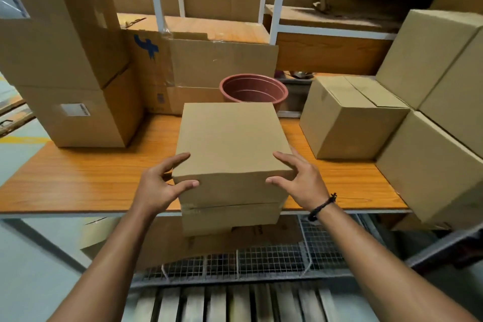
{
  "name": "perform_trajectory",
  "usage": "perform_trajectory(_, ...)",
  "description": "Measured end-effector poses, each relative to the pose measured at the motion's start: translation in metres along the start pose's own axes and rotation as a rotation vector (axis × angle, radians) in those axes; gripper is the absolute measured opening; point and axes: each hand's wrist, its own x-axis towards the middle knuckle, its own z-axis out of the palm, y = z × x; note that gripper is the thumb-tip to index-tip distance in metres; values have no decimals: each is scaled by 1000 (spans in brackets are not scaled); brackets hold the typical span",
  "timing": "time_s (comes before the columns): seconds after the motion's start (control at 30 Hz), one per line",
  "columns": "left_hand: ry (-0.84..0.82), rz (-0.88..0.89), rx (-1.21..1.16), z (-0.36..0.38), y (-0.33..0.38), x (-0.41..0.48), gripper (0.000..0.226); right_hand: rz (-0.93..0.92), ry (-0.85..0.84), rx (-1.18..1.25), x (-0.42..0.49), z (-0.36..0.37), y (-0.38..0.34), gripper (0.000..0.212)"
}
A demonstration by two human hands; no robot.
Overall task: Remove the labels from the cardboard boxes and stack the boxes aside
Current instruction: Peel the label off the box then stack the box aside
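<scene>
A: Head view: anything hidden or cut off?

B: Plenty. On the near corners of the plain cardboard box (230, 138), left hand (159, 185) and right hand (298, 178) clamped tight, thumbs on its front face, forefingers over the top edge, remaining fingers out of sight round the sides. Black wristband (321, 206) on the right wrist. Just beneath the box, a second cardboard band (230, 217); separate box or lower part of the same one, impossible to tell. Equally unclear whether resting on the wooden table (91, 183) or lifted clear of it; near end jutting past the table's front edge.

A: And towards the borders?

B: At the left, a stack cropped by the frame: upper box (57, 42) sitting askew on lower box (83, 128), each with a pale sticker, upper label (13, 6) and lower label (75, 109), print too blurred to read. Likewise cropped, right stack (431, 65), with a tilted box (347, 117) on the table just beside it. At the bottom, rollers (222, 303) smeared by blur.

A: Containers, contents?

B: Reddish pot (253, 89) upright just behind the held box, lower half masked by it; only ribbed inner wall visible, bottom unseen. Under the table, wire basket (274, 259), partly behind the forearms, with flat cardboard (248, 240) lying in or on it. Boxes in view closed, contents unseen. Behind the pot, flattened carton (222, 60) with a blue mark, propped upright.
</scene>
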Motion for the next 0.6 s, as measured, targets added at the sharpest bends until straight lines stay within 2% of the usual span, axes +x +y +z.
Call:
perform_trajectory(0.27,-76,55,-3,100,61,-12,66,99,60,11,-52,-97,55,63)
perform_trajectory(0.6,-225,89,-25,222,92,2,67,254,111,-31,-86,-191,122,63)
